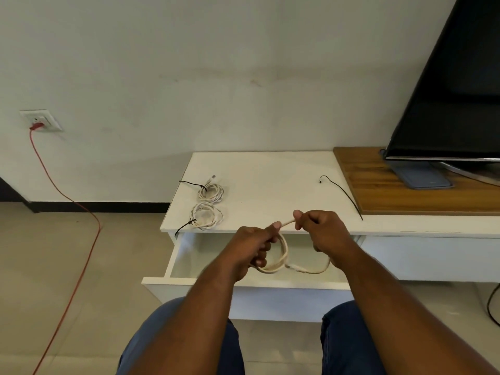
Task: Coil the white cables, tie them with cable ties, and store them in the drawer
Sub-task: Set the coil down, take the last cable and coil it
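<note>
Both hands hold one white cable over the open drawer. My left hand grips a few coiled loops of it. My right hand pinches the strand running out of the coil, and the cable's tail hangs in a curve below that hand. Two coiled white cables lie on the white cabinet top, each bound with a black cable tie: the far one and the near one. A loose black cable tie lies at the right of the top.
A dark TV stands on a wooden board at the right, with a blue phone under it. A red cord runs from a wall socket across the tiled floor at left. My knees are below the drawer front.
</note>
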